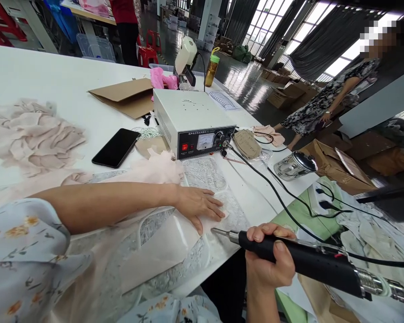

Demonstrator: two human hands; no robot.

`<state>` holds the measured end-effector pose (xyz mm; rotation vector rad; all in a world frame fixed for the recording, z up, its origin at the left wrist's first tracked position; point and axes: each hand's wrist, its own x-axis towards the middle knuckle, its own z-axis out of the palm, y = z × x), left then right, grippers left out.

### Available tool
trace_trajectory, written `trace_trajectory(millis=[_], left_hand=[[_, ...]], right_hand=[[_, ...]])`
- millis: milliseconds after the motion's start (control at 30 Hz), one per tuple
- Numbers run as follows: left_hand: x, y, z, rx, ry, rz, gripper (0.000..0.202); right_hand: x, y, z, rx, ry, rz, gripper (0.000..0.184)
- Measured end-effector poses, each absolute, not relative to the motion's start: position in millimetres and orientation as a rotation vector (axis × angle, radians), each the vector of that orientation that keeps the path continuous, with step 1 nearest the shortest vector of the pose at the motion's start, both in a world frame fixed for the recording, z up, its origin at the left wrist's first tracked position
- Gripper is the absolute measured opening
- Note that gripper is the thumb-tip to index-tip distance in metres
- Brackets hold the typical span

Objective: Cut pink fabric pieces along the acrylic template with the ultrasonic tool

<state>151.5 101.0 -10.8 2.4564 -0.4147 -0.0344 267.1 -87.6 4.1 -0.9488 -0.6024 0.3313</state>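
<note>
Landmark: the white machine (195, 114) with the dial, on the desk (121, 72).
Left hand (200, 205): in front of the machine, palm down on the lace cloth, fingers spread slightly, gripping nothing that shows.
Right hand (269, 258): in front of the machine and to its right, fingers closed around the black handle of the tool (313, 264).
Tool tip: in front of the machine, near the left thumb; whether it touches the cloth, I cannot tell.
Lace cloth (151, 226): spread in front of the machine.
Phone (116, 148): left of the machine.
Cloth heap (33, 134): well left of the machine.
Bottle (212, 69): behind the machine.
</note>
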Motion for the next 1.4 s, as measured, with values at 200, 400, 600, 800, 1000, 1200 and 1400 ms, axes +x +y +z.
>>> trace_trajectory(millis=[200,400,600,800,1000,1200,1400], left_hand=[[152,100,-11,2.429,-0.354,-0.042,0.043],[151,101,-11,2.432,-0.394,-0.04,0.046],[151,101,-10,2.405,-0.323,-0.053,0.043],[150,102,-15,2.542,-0.497,0.042,0.044],[151,101,-12,2.599,-0.475,-0.091,0.048],[150,99,-12,2.577,-0.456,-0.075,0.052],[146,97,-1,2.655,-0.428,-0.066,0.057]], right_hand=[[264,-86,4,-0.959,-0.615,0.324,0.01],[264,-87,4,-0.963,-0.633,0.34,0.01],[260,-90,4,-0.943,-0.625,0.378,0.01],[253,-90,1,-0.92,-0.621,0.404,0.009],[251,-89,1,-0.912,-0.644,0.425,0.008],[252,-91,3,-0.912,-0.607,0.436,0.009],[267,-120,12,-0.867,-0.466,0.369,0.012]])
